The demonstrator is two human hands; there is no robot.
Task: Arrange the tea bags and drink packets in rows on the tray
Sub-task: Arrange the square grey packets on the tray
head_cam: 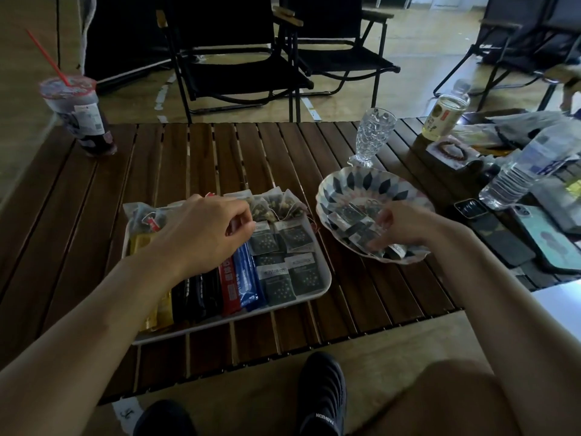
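The left hand [204, 228] hovers over the tray [323, 286], fingers pinched together on something that cannot be made out, with stick packets [239, 278] beneath and sachets [289, 262] just right of it. The right hand [399, 226] reaches into the bowl [345, 184], fingers curled among loose sachets [355, 215]; grip unclear.

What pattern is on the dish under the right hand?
Dark leaf-shaped petals ringed on a pale dish, clearest in the head view.

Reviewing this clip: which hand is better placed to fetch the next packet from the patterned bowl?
The right hand. Its fingers already reach into the bowl among the dark packets. The left hand is over the tray, fingers curled near the blue stick packet.
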